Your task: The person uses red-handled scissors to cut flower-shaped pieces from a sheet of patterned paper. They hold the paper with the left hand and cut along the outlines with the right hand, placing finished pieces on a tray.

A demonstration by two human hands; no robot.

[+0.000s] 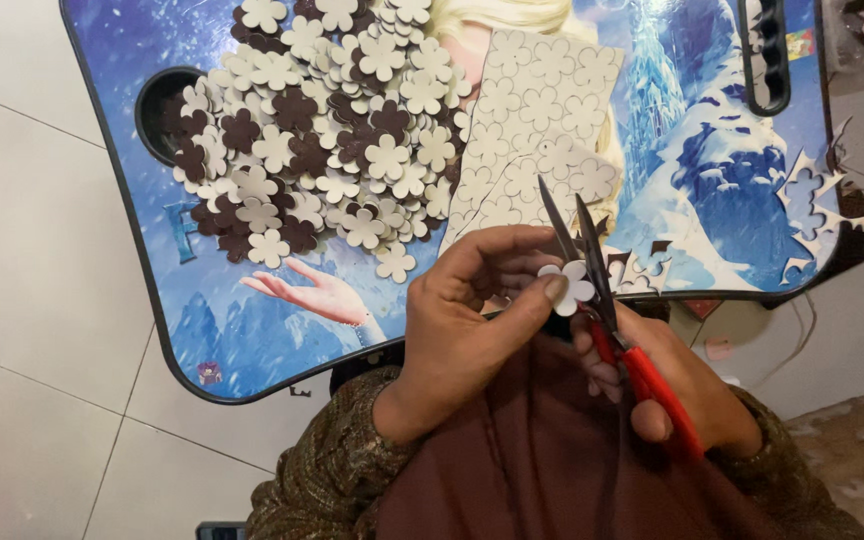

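Above blue picture table (252,330), red-handled scissors (602,300) in right hand (682,390), blades up-left; left hand (472,310) pinching flower cutout (569,285).

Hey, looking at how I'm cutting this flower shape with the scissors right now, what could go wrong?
1. The left hand pinches the small flower cutout right beside the open blades of the scissors; a fingertip might get nicked.
2. The cutout is tiny, so the blades may clip a petal.
3. The pile of flowers reaches the edge of the lap table; a bump might spill some.
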